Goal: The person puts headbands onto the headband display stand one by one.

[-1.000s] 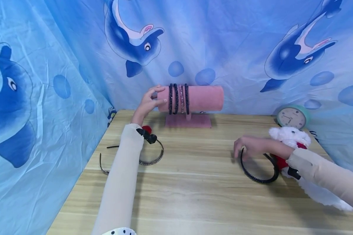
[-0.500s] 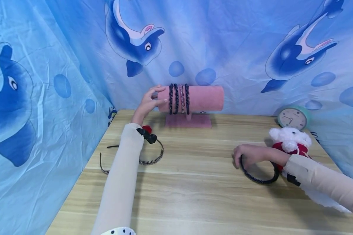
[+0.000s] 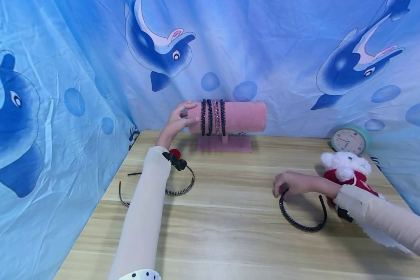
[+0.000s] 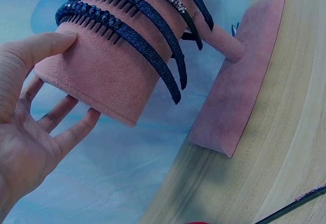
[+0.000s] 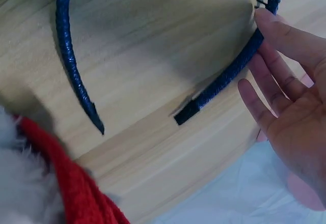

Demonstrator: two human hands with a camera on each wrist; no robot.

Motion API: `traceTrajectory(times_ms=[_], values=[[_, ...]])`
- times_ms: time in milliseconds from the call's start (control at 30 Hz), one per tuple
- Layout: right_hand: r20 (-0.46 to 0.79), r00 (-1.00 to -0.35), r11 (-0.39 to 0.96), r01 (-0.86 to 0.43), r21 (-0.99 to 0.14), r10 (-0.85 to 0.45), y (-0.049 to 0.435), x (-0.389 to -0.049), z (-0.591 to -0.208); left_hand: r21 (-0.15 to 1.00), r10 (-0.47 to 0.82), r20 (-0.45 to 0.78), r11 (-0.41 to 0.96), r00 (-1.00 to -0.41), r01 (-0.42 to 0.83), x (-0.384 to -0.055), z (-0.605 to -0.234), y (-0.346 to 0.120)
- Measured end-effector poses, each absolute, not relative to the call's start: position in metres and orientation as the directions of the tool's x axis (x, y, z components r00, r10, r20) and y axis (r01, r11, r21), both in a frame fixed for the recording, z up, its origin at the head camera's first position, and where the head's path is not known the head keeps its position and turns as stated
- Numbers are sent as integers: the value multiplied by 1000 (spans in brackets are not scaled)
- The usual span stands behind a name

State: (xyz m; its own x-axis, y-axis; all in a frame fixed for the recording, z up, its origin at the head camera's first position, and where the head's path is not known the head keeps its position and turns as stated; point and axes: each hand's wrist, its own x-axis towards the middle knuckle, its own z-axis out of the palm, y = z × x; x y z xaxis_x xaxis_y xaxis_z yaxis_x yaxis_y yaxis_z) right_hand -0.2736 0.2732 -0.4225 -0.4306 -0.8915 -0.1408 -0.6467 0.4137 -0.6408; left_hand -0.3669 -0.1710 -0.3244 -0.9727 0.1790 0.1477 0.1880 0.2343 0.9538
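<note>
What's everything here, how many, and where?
Table: one, tan, centre
Backdrop: one, blue, around table
Clock: one, mint, back right
Plush toy: one, white and red, right
Stand: one, pink, back
Hung headbands: four, three dark, one pinkish, on stand
Held headband: one, dark blue, right
Loose headbands: unclear count, mostly dark, left
Small object: one, red, left
Cameras: two, black, wrists
Sleeves: two, cream, arms
Left hand: one, holding stand
Right hand: one, pinching held headband

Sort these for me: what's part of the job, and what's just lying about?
Job, apparently:
pink stand, gripped by left fingers
four headbands on it
dark headband in right fingers
loose headbands at left

Lying about, seemingly:
white plush toy in red
round clock
</note>
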Motion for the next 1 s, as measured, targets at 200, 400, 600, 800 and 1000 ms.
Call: traceTrajectory(times_ms=[200, 400, 600, 800, 1000], values=[[-60, -386, 353, -755, -553, -920, 267, -271, -427, 953, 178, 140, 243, -974, 181, -367, -324, -171], [-42, -442, 396, -753, -526, -896, 264, -273, -423, 951, 174, 146, 247, -974, 187, -367, -323, -170], [-91, -535, 498, -692, -523, -840, 264, -282, -417, 954, 175, 143, 239, -974, 183, -367, -323, -171], [-102, -574, 541, -676, -500, -812, 263, -291, -414, 958, 172, 138, 229, -975, 175, -367, -323, -171], [-108, -555, 518, -666, -537, -825, 261, -296, -413, 957, 169, 136, 230, -976, 174, -367, -322, -170]])
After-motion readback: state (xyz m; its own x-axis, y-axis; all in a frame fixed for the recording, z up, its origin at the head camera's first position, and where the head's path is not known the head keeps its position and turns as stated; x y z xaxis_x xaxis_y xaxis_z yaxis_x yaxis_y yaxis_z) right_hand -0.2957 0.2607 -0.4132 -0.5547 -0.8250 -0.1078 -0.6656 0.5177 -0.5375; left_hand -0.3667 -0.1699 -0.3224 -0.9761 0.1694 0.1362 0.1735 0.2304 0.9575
